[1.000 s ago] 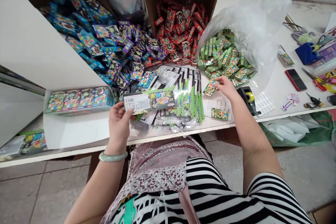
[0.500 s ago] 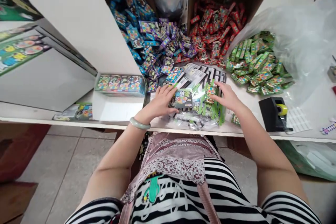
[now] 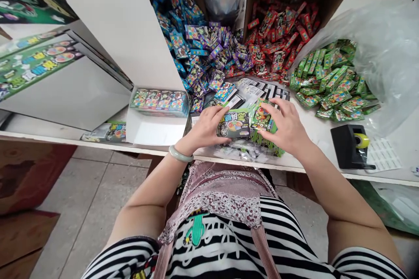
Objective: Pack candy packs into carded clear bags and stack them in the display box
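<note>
My left hand grips the left end of a dark printed pouch between thumb and fingers. Just beside the pouch's right edge, a small green candy packet is held by my right hand, fingertips on its top edge and thumb below. Both hands are over a fanned pile of flat printed bags with green and black edges. A blue packet lies on the pile's upper left. Clear plastic wrapping shows at the table's front edge.
At the left stands an open white box holding a row of packets. Behind are heaps of blue, purple and red packets. Green packets spill from a clear bag. A black tape dispenser sits right.
The view has shifted slightly left. My right hand has turned the green packet and lifted it toward the pouch. The pouch in my left hand is now more squarely in view.
</note>
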Demonstrator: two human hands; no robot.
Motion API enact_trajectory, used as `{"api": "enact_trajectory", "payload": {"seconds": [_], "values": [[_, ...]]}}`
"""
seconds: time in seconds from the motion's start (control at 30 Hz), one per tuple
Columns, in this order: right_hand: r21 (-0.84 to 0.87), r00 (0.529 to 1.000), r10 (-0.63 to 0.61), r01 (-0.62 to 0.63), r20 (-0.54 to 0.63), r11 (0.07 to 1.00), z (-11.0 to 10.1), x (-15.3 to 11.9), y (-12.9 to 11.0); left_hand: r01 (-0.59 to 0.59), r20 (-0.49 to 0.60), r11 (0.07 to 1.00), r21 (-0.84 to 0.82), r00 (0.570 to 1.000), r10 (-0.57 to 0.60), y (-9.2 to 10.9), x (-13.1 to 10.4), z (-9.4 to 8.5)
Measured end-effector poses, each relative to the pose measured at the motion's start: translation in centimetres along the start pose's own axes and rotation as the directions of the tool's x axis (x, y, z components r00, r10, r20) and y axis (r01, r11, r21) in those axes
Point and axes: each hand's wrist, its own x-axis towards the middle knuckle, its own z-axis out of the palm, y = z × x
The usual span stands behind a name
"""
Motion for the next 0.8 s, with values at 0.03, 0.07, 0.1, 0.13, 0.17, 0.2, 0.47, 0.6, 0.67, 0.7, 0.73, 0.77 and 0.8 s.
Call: {"api": "enact_trajectory", "payload": {"seconds": [0.03, 0.07, 0.1, 0.13, 0.17, 0.2, 0.47, 0.6, 0.67, 0.7, 0.73, 0.77, 0.8], "values": [[-0.033, 0.999, -0.02, 0.021, 0.032, 0.999, 0.0, -0.1, -0.1, -0.008, 0.002, 1.0, 0.01, 1.0, 0.008, 0.1, 0.0, 0.0], [-0.059, 0.996, -0.043, 0.048, 0.073, 0.997, 0.1, -0.3, -0.2, -0.018, 0.003, 1.0, 0.02, 1.0, 0.018, 0.1, -0.1, 0.1], [-0.074, 0.99, -0.069, 0.079, 0.122, 0.994, 0.2, -0.5, -0.1, -0.03, 0.005, 0.999, 0.027, 1.0, 0.03, 0.2, -0.1, 0.1], [-0.077, 0.981, -0.095, 0.11, 0.171, 0.991, 0.2, -0.8, 0.0, -0.046, 0.01, 0.998, 0.034, 0.999, 0.045, 0.3, -0.1, 0.2], [-0.072, 0.97, -0.119, 0.137, 0.212, 0.988, 0.1, -1.0, 0.1, -0.062, 0.018, 0.997, 0.039, 0.998, 0.061, 0.3, -0.1, 0.2], [-0.061, 0.96, -0.14, 0.159, 0.242, 0.985, 0.0, -1.2, 0.2, -0.078, 0.027, 0.996, 0.04, 0.997, 0.077, 0.4, -0.1, 0.3], [0.159, 0.944, -0.19, 0.151, 0.27, 0.976, -0.2, -0.6, 1.1, -0.085, 0.055, 0.989, -0.117, 0.994, 0.092, 1.3, -0.3, 0.7], [0.28, 0.978, -0.096, 0.041, 0.187, 0.959, 1.2, -0.4, 0.5, -0.032, -0.001, 0.994, -0.109, 0.999, 0.032, 1.6, -0.6, 1.0], [0.296, 0.987, -0.059, 0.012, 0.15, 0.955, 1.8, -0.7, -0.4, 0.01, -0.051, 0.995, -0.097, 0.999, -0.015, 1.6, -0.7, 1.1], [0.304, 0.988, -0.051, 0.004, 0.148, 0.953, 2.0, -0.9, -0.9, 0.032, -0.072, 0.995, -0.094, 0.997, -0.039, 1.5, -0.7, 1.1], [0.319, 0.986, -0.052, -0.001, 0.156, 0.948, 2.1, -0.9, -1.2, 0.049, -0.087, 0.994, -0.093, 0.995, -0.058, 1.4, -0.8, 1.1], [0.346, 0.984, -0.06, -0.001, 0.167, 0.938, 2.1, -0.8, -1.2, 0.064, -0.096, 0.994, -0.091, 0.993, -0.073, 1.3, -0.8, 1.1], [0.387, 0.983, -0.067, -0.004, 0.17, 0.922, 2.1, -0.3, -0.8, 0.078, -0.1, 0.993, -0.087, 0.991, -0.087, 1.1, -0.8, 1.1]]}}
